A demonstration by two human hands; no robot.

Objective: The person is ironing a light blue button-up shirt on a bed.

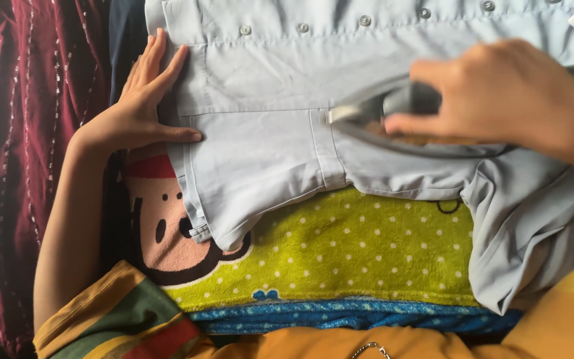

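Padded surface: yellow-green dotted blanket [360, 252] with cartoon print, lower centre; maroon fabric [14, 166] at left edge.

Pale blue shirt [260, 133] spread flat across upper centre, button row along top. Soft, light, easily shifted; likely best pinned at seam or hem.

Left hand [137, 106], upper left: fingers extended, close together, thumb splayed, pressed flat on shirt edge.

Right hand [506, 100], upper right: fingers curled tight around handle of iron [393, 116], motion-blurred. Iron rigid, probably heavy and hot; handle only.
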